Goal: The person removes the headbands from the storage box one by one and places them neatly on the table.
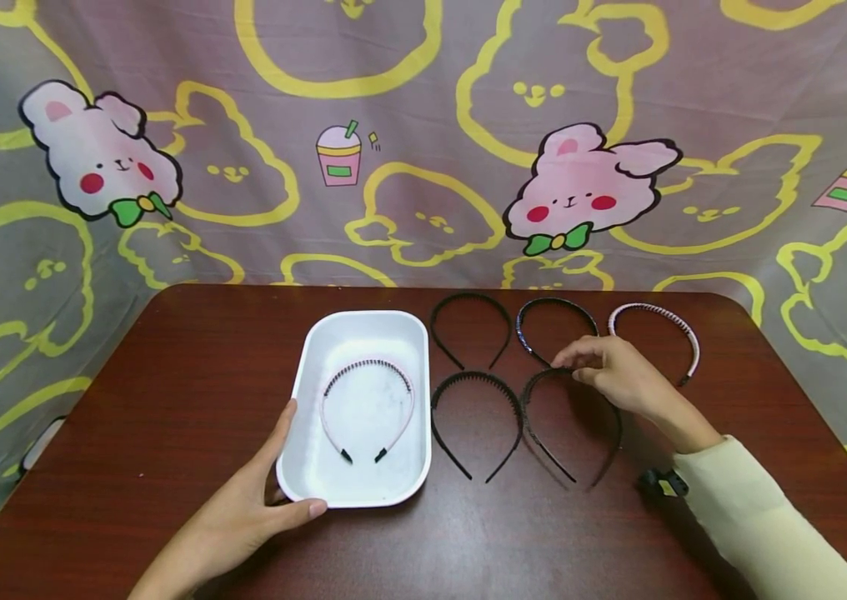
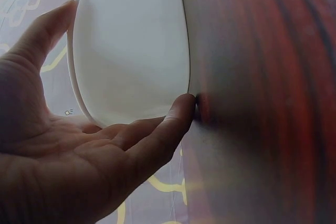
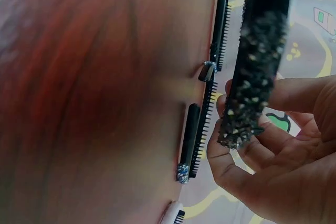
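In the head view, my left hand (image 1: pixel 232 504) holds a white tray (image 1: pixel 363 498) by its near-left corner, thumb at the front and fingers along the side. A pale pink headband (image 1: pixel 322 412) with dark teeth lies inside the tray. My right hand (image 1: pixel 629 379) pinches the top of a black headband (image 1: pixel 531 423), whose glittery surface (image 3: pixel 252 77) shows large in the right wrist view, raised off the table. Beside it on the left lies a toothed black headband (image 1: pixel 478 377). Right behind the fingers is a headband with blue glitter (image 1: pixel 521 329).
At the back are another black headband (image 1: pixel 434 321) and a pale pink-white headband (image 1: pixel 682 325) on the far right. All lie on a dark red-brown wooden table (image 1: pixel 168 400). A patterned curtain (image 1: pixel 423 142) hangs behind the table's back edge.
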A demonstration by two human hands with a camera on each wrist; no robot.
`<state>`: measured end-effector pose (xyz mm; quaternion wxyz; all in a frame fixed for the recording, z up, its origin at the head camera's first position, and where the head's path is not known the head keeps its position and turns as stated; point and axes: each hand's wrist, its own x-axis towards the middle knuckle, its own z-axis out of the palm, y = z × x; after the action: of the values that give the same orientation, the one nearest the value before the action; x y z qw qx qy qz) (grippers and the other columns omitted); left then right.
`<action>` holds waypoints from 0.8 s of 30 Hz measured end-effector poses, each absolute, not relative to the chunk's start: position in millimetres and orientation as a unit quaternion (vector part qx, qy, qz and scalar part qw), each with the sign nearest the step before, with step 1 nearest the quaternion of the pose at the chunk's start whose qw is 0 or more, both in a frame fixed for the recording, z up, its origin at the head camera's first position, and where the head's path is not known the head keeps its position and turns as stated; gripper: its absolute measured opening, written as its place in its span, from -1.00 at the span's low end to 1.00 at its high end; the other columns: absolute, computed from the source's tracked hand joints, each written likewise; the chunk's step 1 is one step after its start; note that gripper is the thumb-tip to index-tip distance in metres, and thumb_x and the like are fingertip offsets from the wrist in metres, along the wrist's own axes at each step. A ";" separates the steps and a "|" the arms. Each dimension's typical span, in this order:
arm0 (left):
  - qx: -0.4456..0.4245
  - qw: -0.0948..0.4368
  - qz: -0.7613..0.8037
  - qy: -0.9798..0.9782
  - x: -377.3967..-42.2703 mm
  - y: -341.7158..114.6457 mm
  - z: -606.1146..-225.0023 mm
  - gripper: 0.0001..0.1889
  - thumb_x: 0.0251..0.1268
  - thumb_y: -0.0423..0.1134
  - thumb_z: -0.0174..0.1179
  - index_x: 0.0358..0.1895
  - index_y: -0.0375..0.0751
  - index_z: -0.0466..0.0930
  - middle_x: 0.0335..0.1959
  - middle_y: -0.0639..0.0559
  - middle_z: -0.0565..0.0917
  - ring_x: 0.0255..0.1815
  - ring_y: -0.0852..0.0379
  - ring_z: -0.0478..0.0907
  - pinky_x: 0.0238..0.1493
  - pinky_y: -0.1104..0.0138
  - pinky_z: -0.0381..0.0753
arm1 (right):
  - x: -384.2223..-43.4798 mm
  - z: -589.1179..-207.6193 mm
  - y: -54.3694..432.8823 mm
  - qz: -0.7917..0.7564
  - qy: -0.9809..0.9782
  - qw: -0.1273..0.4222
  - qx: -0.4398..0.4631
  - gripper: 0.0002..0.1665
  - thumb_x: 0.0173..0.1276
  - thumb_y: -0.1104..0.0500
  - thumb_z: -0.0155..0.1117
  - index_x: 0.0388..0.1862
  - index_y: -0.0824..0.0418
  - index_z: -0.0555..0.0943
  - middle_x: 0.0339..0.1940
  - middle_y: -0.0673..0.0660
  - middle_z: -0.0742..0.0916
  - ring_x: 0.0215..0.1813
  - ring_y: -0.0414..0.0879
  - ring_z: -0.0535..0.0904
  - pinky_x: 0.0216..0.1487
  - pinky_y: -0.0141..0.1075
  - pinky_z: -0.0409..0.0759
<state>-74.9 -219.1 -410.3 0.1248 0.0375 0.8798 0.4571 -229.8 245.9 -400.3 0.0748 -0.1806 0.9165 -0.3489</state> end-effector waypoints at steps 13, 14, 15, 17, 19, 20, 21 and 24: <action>0.037 0.127 0.460 0.878 -75.6 -219.4 -409.5 0.29 0.19 0.05 0.55 0.74 0.25 -0.34 0.75 -0.27 -0.10 0.54 -0.21 0.30 0.14 0.59 0.47 | -229.0 -407.7 250.2 -0.346 0.916 0.067 -0.191 -0.64 0.33 0.54 0.21 -0.11 0.21 0.79 -0.14 0.15 0.77 -0.06 -0.09 0.56 -0.11 -0.38 0.51; 0.037 0.126 0.458 0.879 -75.5 -219.4 -409.5 0.29 0.18 0.05 0.55 0.74 0.25 -0.34 0.75 -0.27 -0.10 0.54 -0.21 0.30 0.14 0.59 0.47 | -229.1 -408.1 250.4 -0.345 0.917 0.067 -0.192 -0.64 0.34 0.54 0.21 -0.11 0.21 0.79 -0.14 0.14 0.76 -0.06 -0.09 0.56 -0.11 -0.38 0.51; 0.037 0.126 0.458 0.879 -75.4 -219.3 -409.6 0.29 0.18 0.05 0.55 0.74 0.25 -0.34 0.75 -0.27 -0.10 0.54 -0.20 0.31 0.14 0.59 0.47 | -228.9 -408.4 250.8 -0.343 0.917 0.067 -0.191 -0.64 0.34 0.54 0.21 -0.11 0.20 0.79 -0.15 0.14 0.76 -0.06 -0.10 0.56 -0.11 -0.37 0.51; 0.037 0.126 0.457 0.880 -75.0 -219.3 -409.8 0.29 0.18 0.06 0.55 0.74 0.26 -0.34 0.75 -0.27 -0.10 0.52 -0.19 0.33 0.14 0.59 0.48 | -228.8 -408.9 251.4 -0.336 0.920 0.066 -0.192 -0.64 0.35 0.54 0.21 -0.12 0.20 0.79 -0.16 0.14 0.75 -0.07 -0.12 0.55 -0.11 -0.37 0.50; 0.037 0.127 0.461 0.878 -74.9 -219.3 -410.1 0.29 0.19 0.04 0.55 0.74 0.26 -0.34 0.75 -0.27 -0.10 0.51 -0.18 0.35 0.14 0.59 0.48 | -228.6 -409.3 252.1 -0.330 0.922 0.064 -0.194 -0.65 0.35 0.54 0.21 -0.12 0.20 0.80 -0.16 0.13 0.75 -0.07 -0.12 0.55 -0.10 -0.36 0.50; 0.037 0.127 0.464 0.876 -74.8 -219.3 -410.2 0.29 0.19 0.03 0.55 0.74 0.26 -0.34 0.75 -0.27 -0.11 0.50 -0.17 0.36 0.14 0.59 0.48 | -228.7 -409.5 252.3 -0.328 0.922 0.062 -0.195 -0.65 0.35 0.54 0.21 -0.12 0.20 0.80 -0.16 0.13 0.75 -0.07 -0.10 0.56 -0.10 -0.36 0.50; 0.038 0.127 0.468 0.874 -74.8 -219.3 -410.3 0.29 0.19 0.02 0.55 0.74 0.26 -0.34 0.75 -0.27 -0.11 0.49 -0.17 0.37 0.13 0.59 0.48 | -228.8 -409.7 252.6 -0.326 0.923 0.061 -0.196 -0.65 0.35 0.54 0.22 -0.12 0.20 0.80 -0.17 0.13 0.75 -0.07 -0.09 0.56 -0.10 -0.35 0.50; 0.038 0.129 0.474 0.870 -75.2 -219.1 -410.8 0.29 0.19 0.01 0.55 0.74 0.26 -0.34 0.75 -0.28 -0.12 0.46 -0.16 0.41 0.11 0.59 0.50 | -229.2 -410.4 253.2 -0.321 0.924 0.060 -0.198 -0.64 0.34 0.54 0.22 -0.12 0.19 0.80 -0.17 0.13 0.75 -0.05 -0.04 0.58 -0.09 -0.35 0.50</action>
<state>-75.2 -219.1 -410.8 0.1286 0.0382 0.8701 0.4744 -229.2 253.2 -410.4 0.0596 -0.1979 0.9242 -0.3213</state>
